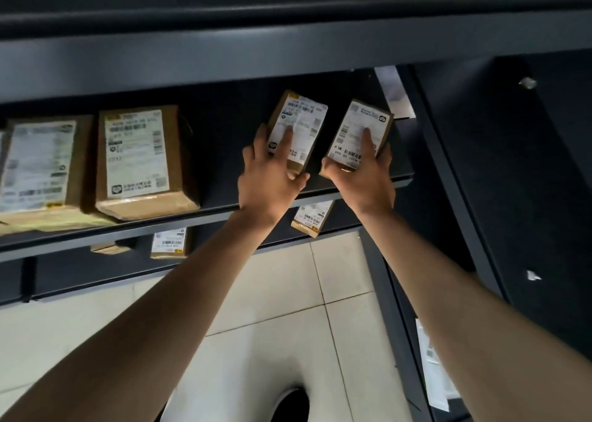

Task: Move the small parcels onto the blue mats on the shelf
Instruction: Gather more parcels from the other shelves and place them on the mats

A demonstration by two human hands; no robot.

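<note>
On the dark shelf (352,184), right of a large parcel (141,162), the left hand (269,178) and right hand (365,178) each grip one small parcel.

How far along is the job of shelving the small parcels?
Possibly done: two larger boxes already sit on the shelf. In hand: the left hand and right hand each grip a small parcel at the shelf's right end. Left: setting them down. No blue mats are visible.
</note>
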